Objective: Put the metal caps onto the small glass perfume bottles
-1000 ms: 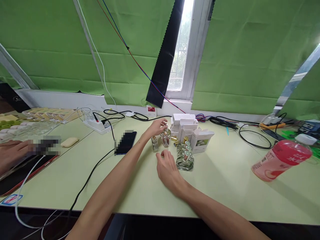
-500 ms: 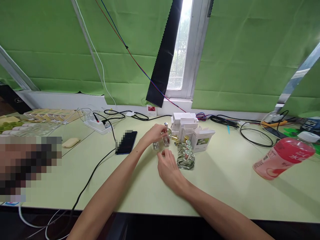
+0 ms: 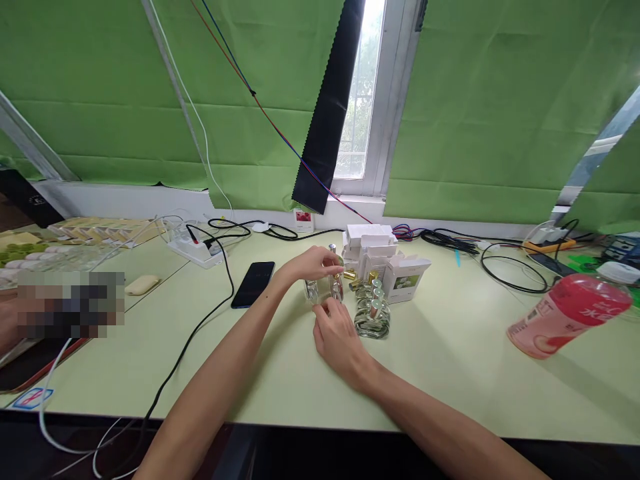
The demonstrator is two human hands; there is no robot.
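Two forearms of matching build, both bare along the visible length, are what I observe. The slim left forearm [image 3: 225, 353] narrows evenly to the wrist and carries one marking: a small round spot [image 3: 267, 296] on the wrist end. The similarly tapered right forearm [image 3: 425, 403] is smooth-surfaced. Each terminates in an ungloved hand, left [image 3: 314, 263] and right [image 3: 337, 333], with slender fingers.
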